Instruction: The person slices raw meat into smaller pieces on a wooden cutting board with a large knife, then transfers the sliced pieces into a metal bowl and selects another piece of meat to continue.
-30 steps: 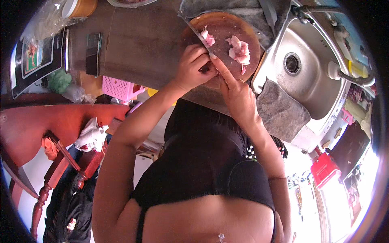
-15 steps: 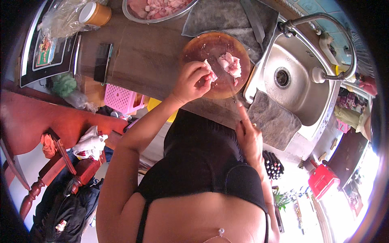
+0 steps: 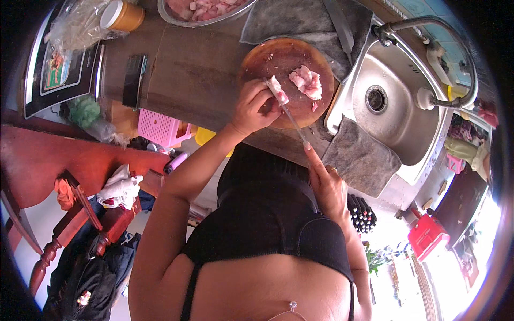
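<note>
A round wooden cutting board [image 3: 289,53] lies on the counter in front of me. On its left part my left hand [image 3: 254,107] pinches a pale pink strip of raw meat [image 3: 277,90]. My right hand [image 3: 326,184] grips a knife [image 3: 293,120], its handle mostly hidden in my fingers and the index finger stretched along it. The narrow blade reaches up and left to the strip and appears to touch it. Right of the strip lies a small pile of cut raw meat [image 3: 306,83], apart from both hands.
A metal bowl of raw meat [image 3: 206,12] stands beyond the board. A wide blade [image 3: 340,29] lies on a grey cloth [image 3: 284,24]. At the right are a steel sink [image 3: 399,123] and another grey cloth [image 3: 361,158]. A dark phone [image 3: 134,80] and a lidded jar [image 3: 123,16] sit left.
The knife has swung left from beside the pile to the strip in my left hand. My right hand has shifted slightly left, and the strip shows more fully.
</note>
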